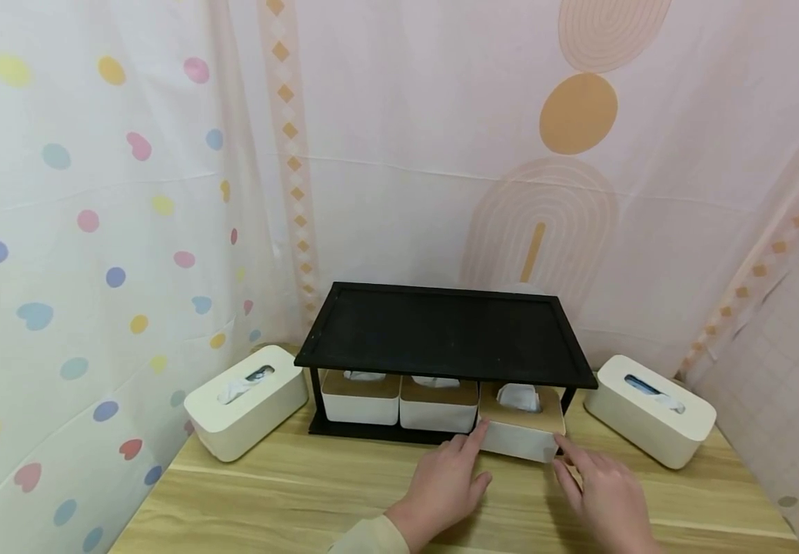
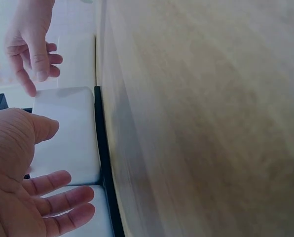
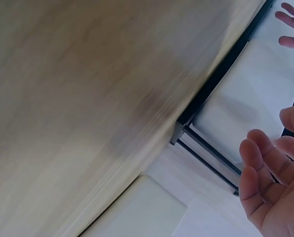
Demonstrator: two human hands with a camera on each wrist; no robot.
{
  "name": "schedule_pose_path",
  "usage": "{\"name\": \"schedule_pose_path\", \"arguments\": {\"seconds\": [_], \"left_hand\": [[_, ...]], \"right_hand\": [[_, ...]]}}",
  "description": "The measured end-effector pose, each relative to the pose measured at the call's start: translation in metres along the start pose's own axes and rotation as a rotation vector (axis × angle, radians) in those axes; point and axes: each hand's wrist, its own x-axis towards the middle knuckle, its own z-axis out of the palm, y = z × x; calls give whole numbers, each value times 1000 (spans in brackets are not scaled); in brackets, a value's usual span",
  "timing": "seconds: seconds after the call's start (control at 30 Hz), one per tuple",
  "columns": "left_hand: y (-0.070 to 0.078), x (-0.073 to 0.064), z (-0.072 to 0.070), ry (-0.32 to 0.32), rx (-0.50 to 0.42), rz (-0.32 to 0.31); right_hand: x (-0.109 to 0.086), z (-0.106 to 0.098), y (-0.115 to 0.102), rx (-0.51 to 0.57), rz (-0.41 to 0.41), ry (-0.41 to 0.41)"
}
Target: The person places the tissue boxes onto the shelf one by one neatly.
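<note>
Wearing tan lid [image 1: 546, 415]: white tissue box [image 1: 518, 444]

The person's left hand [image 1: 441, 486] and right hand [image 1: 607, 492] are both bare. A pale cream cloth sleeve [image 1: 374, 536] with a smooth edge covers the left forearm. In the left wrist view, 3 rounded fingers [image 2: 70, 201] show fine creases across their joints.

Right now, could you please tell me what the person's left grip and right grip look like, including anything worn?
The left grip is a bare hand, with a plain, pale cream sleeve near the wrist. The right grip is also a bare hand; no sleeve shows there. No glove, ring or cable is visible on either.
</note>
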Motion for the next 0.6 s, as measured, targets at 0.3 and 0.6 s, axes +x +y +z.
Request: {"name": "schedule_pose_path", "arguments": {"seconds": [0.3,0.6], "left_hand": [[2,7,-3,-18,21,-9],[5,11,-5,-55,48,-18]], "right_hand": [[1,1,0,-7,39,-22],[4,4,2,-4,79,-91]]}}
